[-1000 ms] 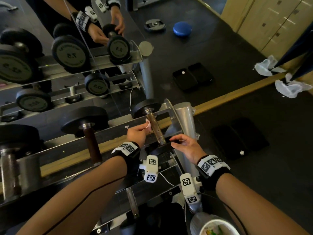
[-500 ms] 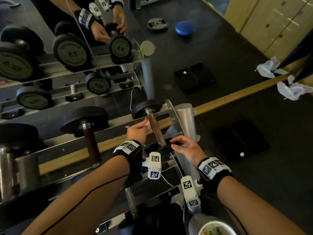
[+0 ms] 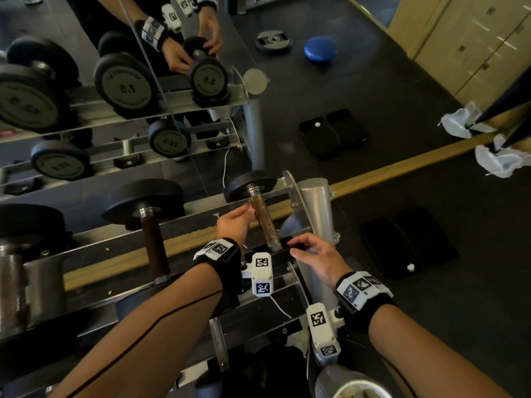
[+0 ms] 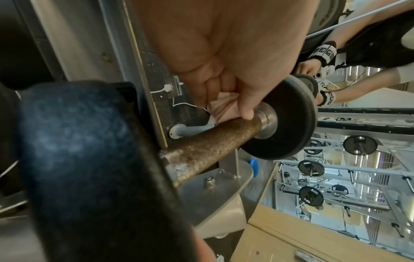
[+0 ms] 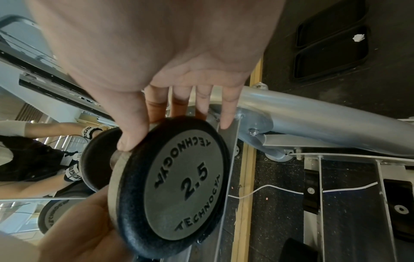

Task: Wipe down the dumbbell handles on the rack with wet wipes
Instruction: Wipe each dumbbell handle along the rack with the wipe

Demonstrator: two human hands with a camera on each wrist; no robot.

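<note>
Rusty brown metal handle (image 3: 263, 221) of the small black 2.5 dumbbell lies on the silver steel rack (image 3: 311, 202), at the rack's right end. Its long way runs from 12 o'clock, at the mirror, down to 6 o'clock, toward the person. The left hand (image 3: 234, 225) sits at 9 o'clock of the handle, near the far end — its curled fingers pinch a crumpled pale wet wipe (image 4: 221, 108) against the bar. The right hand (image 3: 316, 254) is at the near end, fingers bent over the rim of the black round end plate (image 5: 177, 191), holding it steady. The left hand is nearer the bar, so I think it should rub along it toward 6 o'clock.
</note>
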